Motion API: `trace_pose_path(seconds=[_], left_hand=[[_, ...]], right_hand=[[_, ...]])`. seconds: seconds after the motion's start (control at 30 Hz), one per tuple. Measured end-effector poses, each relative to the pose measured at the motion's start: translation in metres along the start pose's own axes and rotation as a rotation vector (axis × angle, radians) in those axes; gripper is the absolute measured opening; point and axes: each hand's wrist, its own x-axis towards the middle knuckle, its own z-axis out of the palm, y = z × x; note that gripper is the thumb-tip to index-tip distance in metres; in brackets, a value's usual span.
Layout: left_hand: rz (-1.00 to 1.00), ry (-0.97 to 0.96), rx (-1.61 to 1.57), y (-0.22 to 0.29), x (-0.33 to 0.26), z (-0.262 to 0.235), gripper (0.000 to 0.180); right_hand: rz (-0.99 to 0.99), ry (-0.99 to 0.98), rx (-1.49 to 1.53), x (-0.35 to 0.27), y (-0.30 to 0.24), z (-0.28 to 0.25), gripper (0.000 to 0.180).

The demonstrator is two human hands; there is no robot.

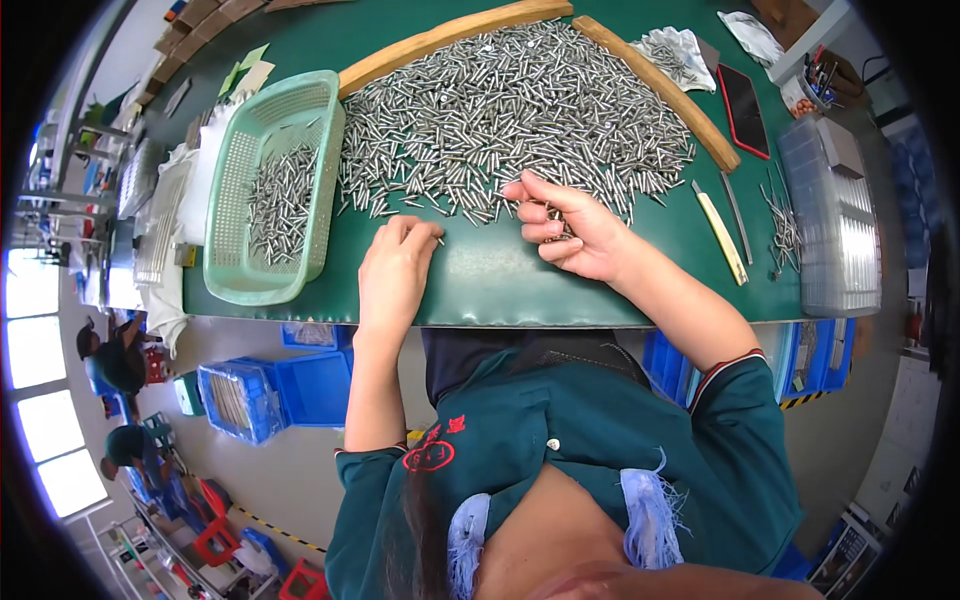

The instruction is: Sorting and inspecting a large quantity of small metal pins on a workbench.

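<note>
A wide heap of short silver metal pins [520,110] covers the far middle of the green tabletop [480,285]. At the heap's near edge, my right hand [580,228] is turned partly palm up, its fingers curled around several pins, with thumb and forefinger close together beside the heap. My left hand [395,268] hangs lower and to the left, back upward and fingers bent together; a single pin [440,240] shows at its fingertips. Left of that hand stands a pale green perforated plastic basket [218,215], with a smaller pile of pins [283,205] inside.
Two wooden strips [450,36] [665,95] border the heap's far side. To the right lie a red-edged phone [742,112], a yellow-handled knife [722,238], loose thin rods [783,228] and a clear plastic case [825,235]. Blue crates [312,388] stand below. Two people [120,362] [130,447] are far left.
</note>
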Motion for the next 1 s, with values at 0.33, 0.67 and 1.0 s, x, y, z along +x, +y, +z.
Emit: trace_pose_path(seconds=[0.33,0.67,1.0], left_hand=[[-0.157,0.006,-0.118,0.009,0.021,0.011,0.01],[0.021,0.007,-0.004,-0.001,0.012,0.01,0.008],[0.046,0.072,0.125,0.002,0.012,0.012,0.01]], right_hand=[[0.012,0.062,-0.058,-0.002,0.001,0.002,0.032],[0.016,0.095,-0.09,-0.002,0.001,0.001,0.03],[0.0,0.102,-0.139,-0.002,0.004,0.001,0.029]])
